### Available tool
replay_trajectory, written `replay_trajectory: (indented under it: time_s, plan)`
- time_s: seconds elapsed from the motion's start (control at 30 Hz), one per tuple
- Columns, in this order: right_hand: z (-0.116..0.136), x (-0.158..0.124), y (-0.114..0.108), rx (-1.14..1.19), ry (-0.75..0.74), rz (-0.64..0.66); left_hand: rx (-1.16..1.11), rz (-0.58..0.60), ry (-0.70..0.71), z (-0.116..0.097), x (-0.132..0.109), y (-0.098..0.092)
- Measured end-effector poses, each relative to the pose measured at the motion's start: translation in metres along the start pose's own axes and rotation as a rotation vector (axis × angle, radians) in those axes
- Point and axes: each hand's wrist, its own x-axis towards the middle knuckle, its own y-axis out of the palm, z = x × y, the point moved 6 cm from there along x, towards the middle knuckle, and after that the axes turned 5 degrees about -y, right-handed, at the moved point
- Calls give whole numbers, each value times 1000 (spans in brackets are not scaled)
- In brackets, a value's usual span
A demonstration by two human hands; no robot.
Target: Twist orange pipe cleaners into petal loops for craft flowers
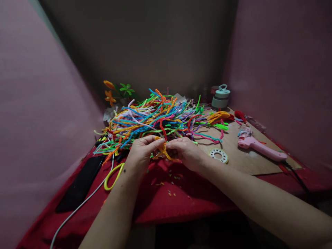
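Pink walls left and right, dark panel behind, red cloth [168, 197] over the table. Head view, the only 1 to go by. Both hands low at centre, pinching 1 orange fuzzy pipe cleaner [164, 150] just above the cloth: left hand [141, 152] with thumb and forefinger pressed together on its upper bend, right hand [185, 152] closed on the other side, fingertips partly hidden. Probably very light, soft-piled yet wire-cored (bends and stays bent), neither fragile nor slippery; best gripped close beside the bend. Just behind the hands, heap of multicoloured pipe cleaners [155, 117]. Yellow-handled scissors [112, 176] near the left wrist; pink glue gun [259, 148] on plywood board [246, 162], well apart to the right.
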Motion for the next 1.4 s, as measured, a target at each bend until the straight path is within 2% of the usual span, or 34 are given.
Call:
replay_trajectory:
  time_s: [0.23, 0.4, 0.63, 0.93, 1.17, 1.4]
  plan:
    - [0, -2, 4, -150, -10, 77, -20, 38, 18, 0, -1, 4]
    - [0, -1, 0, -285, -53, 35, 11, 37, 34, -3, -3, 8]
    - [6, -3, 1, -261, -51, 10, 38, 81, 66, -8, -5, 7]
    - [2, -1, -1, -254, -83, 14, 8, 112, 20, -5, -4, 5]
    - [2, -1, 4, -203, -51, 49, -2, 136, 1, -4, -3, 9]
    - [5, -3, 1, -209, -105, -29, -10, 100, 8, -5, -5, 11]
